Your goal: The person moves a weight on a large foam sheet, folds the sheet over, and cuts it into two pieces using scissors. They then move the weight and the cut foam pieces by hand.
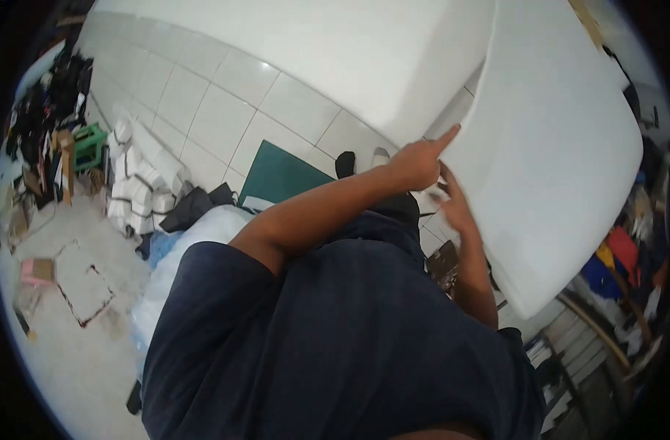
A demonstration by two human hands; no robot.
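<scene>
A large smooth white panel (562, 147) with rounded corners, its exact kind unclear, takes up the right side of the head view. My left hand (419, 165) reaches across to its near edge, the index finger stretched out with its tip right at that edge and the other fingers bent. Just below, my right hand (454, 205) is raised close beside the panel's edge. Its fingers are apart and slightly blurred, and nothing shows in them.
A broad white surface (313, 44) rises beyond the tiled floor (225, 110). A dark green mat or board (283, 176) lies near my feet. At left are white bundles (137, 180), a green stool (90, 147) and a pink box (37, 271). Coloured cloth (622, 257) is piled at right.
</scene>
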